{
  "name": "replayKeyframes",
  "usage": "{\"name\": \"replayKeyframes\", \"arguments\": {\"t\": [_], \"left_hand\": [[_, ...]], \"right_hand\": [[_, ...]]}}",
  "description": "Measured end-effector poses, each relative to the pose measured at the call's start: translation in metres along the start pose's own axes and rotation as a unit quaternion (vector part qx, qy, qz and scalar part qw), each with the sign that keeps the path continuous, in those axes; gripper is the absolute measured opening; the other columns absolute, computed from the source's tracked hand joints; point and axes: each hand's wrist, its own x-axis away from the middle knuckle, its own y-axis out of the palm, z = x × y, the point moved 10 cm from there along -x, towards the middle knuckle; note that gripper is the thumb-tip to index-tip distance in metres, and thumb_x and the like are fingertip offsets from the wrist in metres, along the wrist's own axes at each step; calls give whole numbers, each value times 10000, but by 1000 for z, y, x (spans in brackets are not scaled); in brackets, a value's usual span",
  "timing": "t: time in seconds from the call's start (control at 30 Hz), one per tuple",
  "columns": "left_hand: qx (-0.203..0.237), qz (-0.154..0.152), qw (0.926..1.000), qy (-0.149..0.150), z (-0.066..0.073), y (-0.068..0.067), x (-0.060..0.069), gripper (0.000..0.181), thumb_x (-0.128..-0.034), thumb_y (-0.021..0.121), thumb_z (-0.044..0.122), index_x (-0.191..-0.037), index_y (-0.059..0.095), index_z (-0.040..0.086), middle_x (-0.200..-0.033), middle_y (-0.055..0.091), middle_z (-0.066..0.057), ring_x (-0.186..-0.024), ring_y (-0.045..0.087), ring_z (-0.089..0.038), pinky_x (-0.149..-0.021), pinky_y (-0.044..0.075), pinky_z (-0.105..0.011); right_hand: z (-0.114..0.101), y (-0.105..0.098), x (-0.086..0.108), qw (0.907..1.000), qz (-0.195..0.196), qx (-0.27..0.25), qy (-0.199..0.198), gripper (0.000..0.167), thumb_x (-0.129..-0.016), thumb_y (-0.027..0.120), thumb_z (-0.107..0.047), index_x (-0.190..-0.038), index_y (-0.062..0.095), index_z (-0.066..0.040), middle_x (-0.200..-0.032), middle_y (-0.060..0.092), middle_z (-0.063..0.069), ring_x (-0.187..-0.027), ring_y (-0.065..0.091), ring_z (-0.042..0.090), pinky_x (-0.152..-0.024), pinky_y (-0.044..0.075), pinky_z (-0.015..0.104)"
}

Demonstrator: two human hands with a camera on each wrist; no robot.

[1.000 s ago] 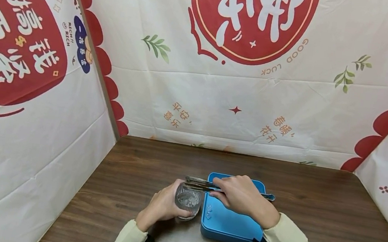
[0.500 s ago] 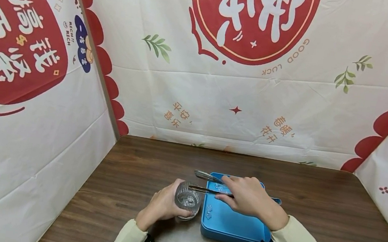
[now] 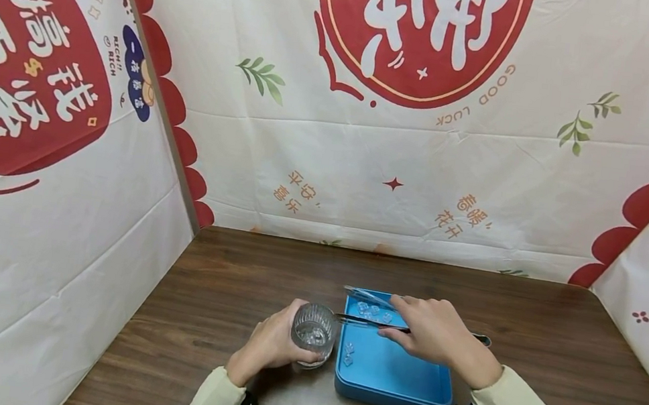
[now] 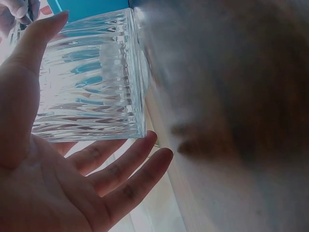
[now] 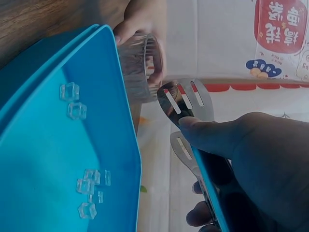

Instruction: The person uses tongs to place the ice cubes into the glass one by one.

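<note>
My left hand (image 3: 267,344) holds a ribbed clear glass (image 3: 314,333) upright on the table, thumb on the near side. Clear pieces lie at the bottom of the glass. In the left wrist view, the thumb and fingers curve round the glass wall (image 4: 82,96). My right hand (image 3: 436,331) grips metal tongs (image 5: 170,104) with slotted ends. Their arms stand apart with nothing seen between them. The tongs hang above a blue box (image 3: 394,376), their tips near its left edge. Inside the box are several clear ice-like cubes (image 5: 86,186), some at the far left, two nearer (image 3: 349,354).
A brown wooden table (image 3: 217,284) carries everything. White printed cloth (image 3: 367,154) walls it at the back and sides. The glass stands close beside the box's left wall.
My right hand has moved right with the tongs, away from over the glass. The tongs' arms have spread apart. More cubes in the box show now. My left hand and the glass stay put.
</note>
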Motion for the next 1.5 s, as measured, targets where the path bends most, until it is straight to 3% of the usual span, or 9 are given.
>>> {"name": "replayKeyframes", "arguments": {"t": [0.2,0.43,0.8,1.03,1.23,1.5], "left_hand": [[-55,70,9999,142,2,-1,0,846,-593,889,548,-1263,490,220,-1090,665,35,-948,654,-181,-726,507,-395],[-47,67,9999,146,1,-1,-1,847,-594,892,546,-1264,493,214,-1087,663,34,-945,651,-177,-723,503,-392],[-19,50,9999,139,1,-1,0,857,-599,886,564,-1275,491,216,-1101,663,28,-950,648,-173,-722,502,-395],[-72,92,9998,146,1,-1,1,856,-601,886,560,-1276,488,217,-1097,666,25,-948,652,-181,-718,504,-396],[-50,63,9999,142,0,0,0,867,-601,877,580,-1282,486,212,-1100,666,16,-940,651,-184,-704,497,-390],[-34,38,9999,101,0,-1,0,858,-608,878,572,-1283,489,213,-1103,663,21,-939,649,-180,-705,494,-393]], "right_hand": [[4,3,3,9999,-95,8,51,588,-866,681,-549,-1205,657,-69,-1014,738,94,-596,634,136,-460,418,234],[9,10,8,9994,-326,-14,146,546,-866,685,-537,-1168,643,-84,-809,694,11,-541,557,91,-444,352,215],[12,30,13,9967,-769,-179,182,475,-842,706,-545,-1046,639,-121,-826,683,-2,-575,552,93,-465,370,228],[9,42,14,9944,-994,-312,193,557,-827,736,-519,-1153,664,-72,-965,733,82,-681,667,192,-532,505,307],[7,49,14,9928,-1124,-356,226,525,-822,741,-523,-1118,662,-96,-896,725,59,-619,616,156,-504,478,286],[6,54,12,9935,-1096,-217,228,558,-825,738,-524,-1151,671,-76,-898,725,57,-662,647,175,-554,518,345]]}}
